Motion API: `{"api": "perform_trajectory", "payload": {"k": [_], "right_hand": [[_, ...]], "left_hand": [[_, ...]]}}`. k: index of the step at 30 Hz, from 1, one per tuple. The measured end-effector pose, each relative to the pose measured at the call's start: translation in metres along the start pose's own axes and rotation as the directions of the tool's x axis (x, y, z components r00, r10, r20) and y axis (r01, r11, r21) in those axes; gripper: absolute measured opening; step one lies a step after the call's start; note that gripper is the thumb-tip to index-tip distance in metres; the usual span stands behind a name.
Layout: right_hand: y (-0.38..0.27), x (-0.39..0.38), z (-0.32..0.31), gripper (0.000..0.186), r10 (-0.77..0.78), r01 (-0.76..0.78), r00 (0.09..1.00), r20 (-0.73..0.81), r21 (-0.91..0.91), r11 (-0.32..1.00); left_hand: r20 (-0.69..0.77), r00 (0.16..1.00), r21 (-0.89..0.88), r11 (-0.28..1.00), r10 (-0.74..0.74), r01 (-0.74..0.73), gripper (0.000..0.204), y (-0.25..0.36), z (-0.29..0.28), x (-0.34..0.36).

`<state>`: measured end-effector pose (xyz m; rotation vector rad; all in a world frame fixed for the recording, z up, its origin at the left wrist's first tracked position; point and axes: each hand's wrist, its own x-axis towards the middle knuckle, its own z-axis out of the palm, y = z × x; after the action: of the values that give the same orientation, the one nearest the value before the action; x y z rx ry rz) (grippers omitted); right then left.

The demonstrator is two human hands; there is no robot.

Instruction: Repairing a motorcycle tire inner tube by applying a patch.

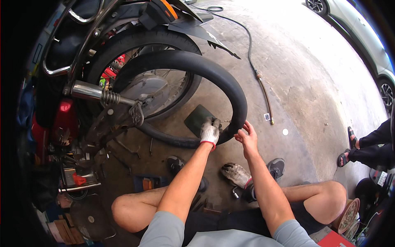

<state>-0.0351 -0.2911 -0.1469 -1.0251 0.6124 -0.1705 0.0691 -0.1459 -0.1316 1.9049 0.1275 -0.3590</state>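
Note:
A black inner tube (214, 74), rounded and inflated-looking, forms a large ring in front of the motorcycle's rear wheel (144, 43). My left hand (209, 132) wears a white work glove with a dark grey coating and red cuff. Its curled fingers grip the tube's near side from inside the ring; a thin metal valve stem (226, 121) shows just beyond them. My bare right hand (247, 139) touches the tube's outer right side, fingers extended and slightly apart. Beneath the ring, a dark green square piece (196, 117) lies on the concrete, partly covered by my left glove.
Another work glove (236, 173) lies between my feet, near a metal socket tool (235, 193). An air hose (250, 49) with a brass-coloured end crosses the floor. A person's sandalled feet (345, 156) are at right; a light car (358, 31) stands far right.

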Motion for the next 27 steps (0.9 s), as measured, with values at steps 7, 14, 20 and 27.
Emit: {"api": "perform_trajectory", "payload": {"k": [7,14,20,27], "right_hand": [[0.005,0.000,0.000,0.065,-0.012,0.012,1.000,-0.021,0.003,1.000],[0.009,-0.004,0.004,0.067,-0.031,0.031,0.999,-0.027,-0.002,1.000],[0.007,-0.009,0.007,0.070,-0.024,0.023,0.999,-0.031,-0.004,1.000],[0.007,-0.009,0.007,0.071,-0.023,0.022,0.999,-0.037,-0.012,1.000]], "left_hand": [[-0.004,1.000,-0.047,0.999,-0.005,0.005,0.017,0.000,0.005,-0.001],[-0.019,0.999,0.005,0.999,0.044,-0.044,0.018,0.006,0.004,-0.007],[-0.022,0.994,0.046,0.993,0.108,-0.107,0.018,0.007,0.003,-0.007],[0.065,0.991,-0.206,0.971,-0.114,0.125,0.020,-0.007,0.003,-0.004]]}}
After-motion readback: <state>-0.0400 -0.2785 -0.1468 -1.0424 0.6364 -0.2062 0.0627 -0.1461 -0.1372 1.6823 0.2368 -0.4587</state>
